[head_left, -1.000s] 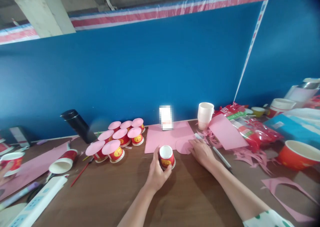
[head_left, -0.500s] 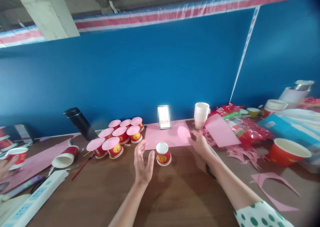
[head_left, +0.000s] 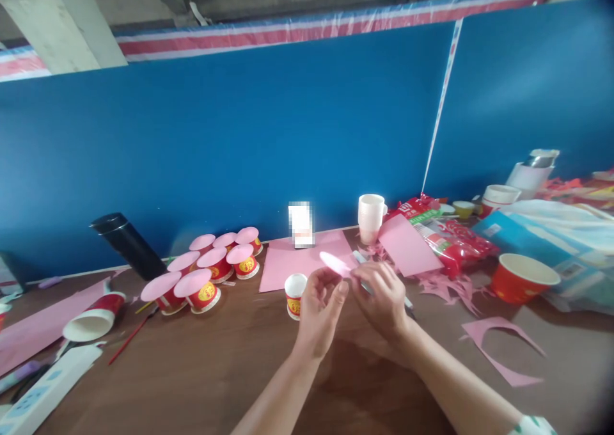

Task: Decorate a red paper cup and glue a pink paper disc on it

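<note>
My right hand pinches the edge of a pink paper disc, which is tilted and seen nearly edge-on. Just below and left of the disc is my left hand, its fingers curved and its thumb apart from them; whether they touch the disc I cannot tell. Behind my left hand stands an upside-down red and white paper cup, partly hidden by it. To the left, several upturned red cups stand in a group, each topped with a pink disc.
A pink sheet lies under a phone-like blurred object by the blue partition. White cups, a red bag and paper scraps are right. A black bottle, tipped cup and power strip are left.
My right hand has brought the pink disc left and towards me. My left hand has moved right, from beside the single cup to the disc. The view has shifted right.
</note>
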`<state>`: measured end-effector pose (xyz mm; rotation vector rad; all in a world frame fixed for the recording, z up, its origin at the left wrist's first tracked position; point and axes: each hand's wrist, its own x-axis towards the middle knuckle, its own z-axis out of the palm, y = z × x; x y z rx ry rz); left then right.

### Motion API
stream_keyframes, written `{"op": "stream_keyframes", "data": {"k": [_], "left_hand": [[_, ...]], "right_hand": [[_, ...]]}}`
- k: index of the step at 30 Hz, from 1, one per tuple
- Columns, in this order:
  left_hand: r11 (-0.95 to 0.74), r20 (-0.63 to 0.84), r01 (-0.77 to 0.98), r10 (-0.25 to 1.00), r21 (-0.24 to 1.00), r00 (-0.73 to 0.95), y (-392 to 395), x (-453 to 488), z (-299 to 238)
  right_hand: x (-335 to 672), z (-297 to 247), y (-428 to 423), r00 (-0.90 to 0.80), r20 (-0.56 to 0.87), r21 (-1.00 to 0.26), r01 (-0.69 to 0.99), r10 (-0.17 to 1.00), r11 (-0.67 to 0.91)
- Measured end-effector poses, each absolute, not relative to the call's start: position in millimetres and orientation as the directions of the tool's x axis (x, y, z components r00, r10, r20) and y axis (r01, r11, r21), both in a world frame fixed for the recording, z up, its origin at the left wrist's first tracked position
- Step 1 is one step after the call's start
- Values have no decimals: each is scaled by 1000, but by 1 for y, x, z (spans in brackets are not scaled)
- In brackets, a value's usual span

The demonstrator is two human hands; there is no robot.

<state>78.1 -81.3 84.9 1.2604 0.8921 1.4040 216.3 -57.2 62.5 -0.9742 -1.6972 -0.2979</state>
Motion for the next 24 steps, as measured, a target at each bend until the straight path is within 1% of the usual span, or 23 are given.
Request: {"op": "stream_keyframes", "data": {"k": [2, 4, 7, 8, 9, 10, 11, 12, 13, 14, 15, 17, 18, 20, 22, 24], "left_hand": [[-144, 165, -319, 986, 937, 38, -78, 87, 80], [-110, 110, -380, 994, 919, -21, -75, 90, 74], [-121, 89, -388, 991, 914, -99, -72, 81, 66], [-130, 93, -366, 989, 922, -116, -70, 76, 64], [-143, 106, -333, 986, 932, -128, -69, 71, 63], [-152, 117, -292, 984, 944, -134, -68, 65, 62], [-147, 115, -253, 984, 956, -137, -67, 61, 62], [-145, 114, -222, 983, 964, -145, -66, 57, 62], [-139, 113, -198, 984, 970, -137, -65, 55, 62], [-139, 119, -177, 986, 974, -119, -65, 53, 63], [-147, 133, -156, 986, 977, -97, -66, 53, 65], [-177, 172, -111, 984, 978, -48, -68, 54, 69], [-192, 189, -94, 981, 977, -32, -69, 56, 71], [-209, 208, -84, 978, 974, -22, -72, 58, 75], [-196, 194, -114, 981, 974, -26, -74, 61, 78], [-157, 157, -144, 987, 977, -8, -75, 63, 78]], "right_hand": [[213, 61, -62, -171, 878, -192, 730, 447, 656], [210, 61, -64, -253, 851, -159, 710, 459, 686], [210, 62, -65, -378, 816, -133, 614, 438, 778], [211, 63, -65, -380, 821, -149, 578, 426, 803], [213, 64, -65, -333, 840, -192, 558, 429, 807], [215, 66, -65, -241, 859, -261, 552, 451, 792], [217, 69, -66, -125, 862, -353, 549, 492, 758], [219, 71, -65, -11, 834, -462, 534, 552, 709], [220, 74, -64, 57, 781, -562, 498, 622, 660], [222, 76, -63, 59, 705, -655, 438, 707, 616], [224, 78, -61, 6, 609, -742, 359, 793, 566], [226, 79, -56, -107, 428, -879, 181, 897, 441], [227, 79, -53, -156, 355, -925, 88, 922, 371], [229, 75, -49, -210, 256, -966, -78, 944, 245], [229, 72, -47, -207, 204, -966, -199, 957, 163], [229, 68, -45, -155, 171, -955, -270, 973, 125]]}}
